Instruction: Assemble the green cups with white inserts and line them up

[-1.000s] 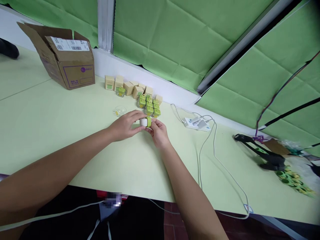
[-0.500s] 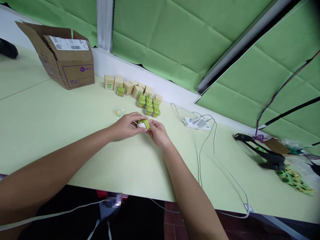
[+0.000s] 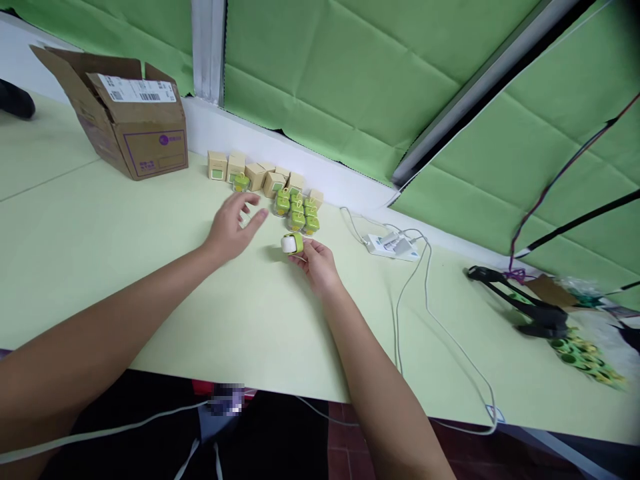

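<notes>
My right hand (image 3: 317, 265) pinches a small white jar with a green lid (image 3: 291, 243) just above the pale green table (image 3: 125, 267). My left hand (image 3: 233, 225) is apart from the jar, fingers spread, reaching over the table toward the back; the clear plastic piece seen earlier lies under it, hidden. Just behind stands a cluster of several green-lidded jars (image 3: 298, 212). One more green-lidded jar (image 3: 241, 182) stands in front of a row of small tan boxes (image 3: 256, 174).
An open cardboard carton (image 3: 131, 123) lies at the back left. A white power strip (image 3: 391, 246) with cables (image 3: 425, 313) sits to the right. A black stand (image 3: 525, 307) and green lids (image 3: 585, 357) lie at the far right. Green cloth covers the wall.
My left hand has let go of the jar and moved up and left, opening over the table. My right hand keeps the jar and has barely moved.
</notes>
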Demonstrator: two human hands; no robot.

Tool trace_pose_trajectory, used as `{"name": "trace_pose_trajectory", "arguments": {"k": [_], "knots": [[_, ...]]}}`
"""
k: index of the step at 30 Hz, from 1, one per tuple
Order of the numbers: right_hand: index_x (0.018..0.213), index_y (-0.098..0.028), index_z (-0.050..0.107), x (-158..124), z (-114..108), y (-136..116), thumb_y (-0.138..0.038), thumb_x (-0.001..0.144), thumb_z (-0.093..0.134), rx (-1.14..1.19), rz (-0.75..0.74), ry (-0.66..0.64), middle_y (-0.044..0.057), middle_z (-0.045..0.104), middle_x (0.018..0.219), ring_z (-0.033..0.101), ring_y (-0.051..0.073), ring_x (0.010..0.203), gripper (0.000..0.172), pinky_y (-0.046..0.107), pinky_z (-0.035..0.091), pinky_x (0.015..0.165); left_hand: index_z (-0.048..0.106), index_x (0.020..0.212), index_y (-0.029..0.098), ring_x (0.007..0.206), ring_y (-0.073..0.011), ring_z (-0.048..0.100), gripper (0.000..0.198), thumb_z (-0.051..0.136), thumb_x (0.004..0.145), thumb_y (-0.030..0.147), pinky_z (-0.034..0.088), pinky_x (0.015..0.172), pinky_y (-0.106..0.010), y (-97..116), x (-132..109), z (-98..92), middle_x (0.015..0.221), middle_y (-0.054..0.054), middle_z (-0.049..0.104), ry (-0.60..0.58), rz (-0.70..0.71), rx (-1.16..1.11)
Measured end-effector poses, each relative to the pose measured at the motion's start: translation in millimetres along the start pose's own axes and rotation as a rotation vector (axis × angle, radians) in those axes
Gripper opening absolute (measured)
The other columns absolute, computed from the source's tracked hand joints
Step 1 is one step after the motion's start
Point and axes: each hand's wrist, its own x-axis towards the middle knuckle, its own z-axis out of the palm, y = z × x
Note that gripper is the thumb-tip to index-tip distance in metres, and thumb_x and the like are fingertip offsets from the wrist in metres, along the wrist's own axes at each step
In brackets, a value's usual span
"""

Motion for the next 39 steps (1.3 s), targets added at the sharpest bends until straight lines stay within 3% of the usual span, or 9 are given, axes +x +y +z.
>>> {"name": "trace_pose_trajectory", "arguments": {"k": [2, 4, 6, 8, 11, 14, 19, 27, 39], "knots": [[0.087, -0.018, 0.074, 2.7, -1.5, 1.5, -0.045, 0.075, 0.084, 0.006, -0.028, 0.083, 0.003, 0.075, 0.089, 0.069, 0.014, 0.077, 0.031, 0.027, 0.06, 0.071, 0.063, 0.122, 0.02, 0.124, -0.0292, 0.056, 0.043, 0.062, 0.091, 0.05, 0.048, 0.105, -0.045, -12.7, 7.6, -5.0, 0.133, -0.013, 0.062, 0.064, -0.03, 0.19], [0.087, -0.018, 0.073, 4.1, -2.6, 2.3, -0.047, 0.074, 0.084, 0.007, -0.061, 0.132, 0.003, 0.075, 0.09, 0.068, 0.014, 0.077, 0.033, 0.027, 0.06, 0.069, 0.057, 0.132, 0.021, 0.137, -0.0351, 0.047, 0.058, 0.068, 0.085, 0.054, 0.04, 0.115, -0.052, -23.3, 11.5, -8.5, 0.145, -0.014, 0.054, -0.013, -0.114, 0.334], [0.085, -0.018, 0.072, 4.6, -3.3, 2.5, -0.05, 0.073, 0.083, -0.011, -0.089, 0.158, 0.003, 0.074, 0.09, 0.068, 0.015, 0.078, 0.036, 0.027, 0.061, 0.069, 0.051, 0.141, 0.021, 0.142, -0.039, 0.043, 0.075, 0.072, 0.079, 0.057, 0.038, 0.116, -0.056, -30.7, 12.0, -9.8, 0.153, -0.016, 0.048, -0.172, -0.183, 0.432], [0.083, -0.018, 0.07, 4.8, -3.6, 2.5, -0.055, 0.072, 0.082, -0.054, -0.12, 0.169, 0.003, 0.073, 0.09, 0.068, 0.015, 0.08, 0.04, 0.028, 0.061, 0.071, 0.048, 0.144, 0.02, 0.137, -0.0378, 0.05, 0.078, 0.073, 0.077, 0.052, 0.042, 0.114, -0.052, -34.3, 10.5, -9.4, 0.149, -0.015, 0.053, -0.317, -0.206, 0.462], [0.085, -0.019, 0.069, 3.9, -2.6, 2.4, -0.061, 0.074, 0.079, -0.138, -0.198, 0.162, 0.003, 0.072, 0.09, 0.067, 0.016, 0.082, 0.045, 0.031, 0.061, 0.074, 0.051, 0.142, 0.02, 0.119, -0.0304, 0.063, 0.071, 0.071, 0.077, 0.041, 0.05, 0.104, -0.042, -31.9, 6.8, -6.8, 0.134, -0.012, 0.065, -0.412, -0.176, 0.396], [0.088, -0.02, 0.069, 0.5, 0.3, 2.4, -0.064, 0.079, 0.073, -0.242, -0.32, 0.151, 0.002, 0.069, 0.085, 0.063, 0.015, 0.078, 0.045, 0.031, 0.059, 0.074, 0.052, 0.142, 0.021, 0.11, -0.0273, 0.067, 0.073, 0.073, 0.076, 0.046, 0.052, 0.096, -0.037, -21.3, 0.5, -1.7, 0.129, -0.01, 0.068, -0.489, -0.116, 0.282], [0.09, -0.021, 0.068, -8.8, 6.7, 3.1, -0.061, 0.086, 0.067, -0.392, -0.428, 0.174, 0.002, 0.069, 0.083, 0.06, 0.016, 0.075, 0.04, 0.031, 0.054, 0.071, 0.056, 0.138, 0.021, 0.111, -0.0298, 0.066, 0.074, 0.075, 0.075, 0.054, 0.051, 0.09, -0.037, -1.8, -12.5, 10.0, 0.124, -0.011, 0.07, -0.596, -0.043, 0.247], [0.084, -0.023, 0.067, -23.6, 14.8, -0.5, -0.049, 0.092, 0.063, -0.654, -0.606, 0.145, 0.003, 0.069, 0.085, 0.06, 0.017, 0.072, 0.028, 0.033, 0.051, 0.07, 0.064, 0.108, 0.023, 0.102, -0.0284, 0.066, 0.048, 0.075, 0.074, 0.055, 0.048, 0.079, -0.035, 5.2, -19.6, 17.0, 0.11, -0.006, 0.072, -0.676, 0.012, 0.196], [0.081, -0.024, 0.068, -27.0, 18.5, -1.1, -0.041, 0.092, 0.062, -0.818, -0.68, 0.043, 0.004, 0.072, 0.085, 0.062, 0.019, 0.073, 0.021, 0.037, 0.053, 0.074, 0.067, 0.106, 0.025, 0.096, -0.0268, 0.067, 0.043, 0.075, 0.073, 0.052, 0.047, 0.075, -0.035, 6.6, -19.6, 16.0, 0.105, -0.004, 0.073, -0.704, -0.018, 0.169]]}}
